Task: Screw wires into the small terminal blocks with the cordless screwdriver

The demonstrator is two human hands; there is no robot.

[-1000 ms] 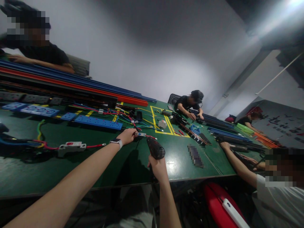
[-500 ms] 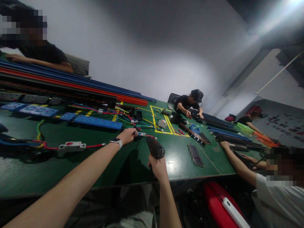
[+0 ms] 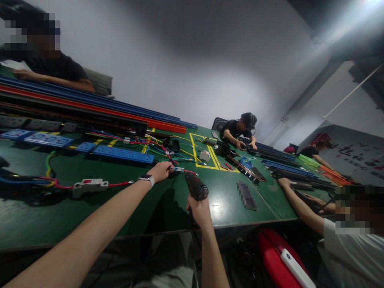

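One small breaker, probably light, stiff and best held by its casing, sits mid-frame in my left hand, fingers around its near end, while my right hand wraps the likely heavier drill by its handle, just below right.

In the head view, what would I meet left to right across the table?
Grey red-topped plastic block, white-banded wristwatch, bare left hand, small white-and-blue plastic block, black power drill, blue plastic box.
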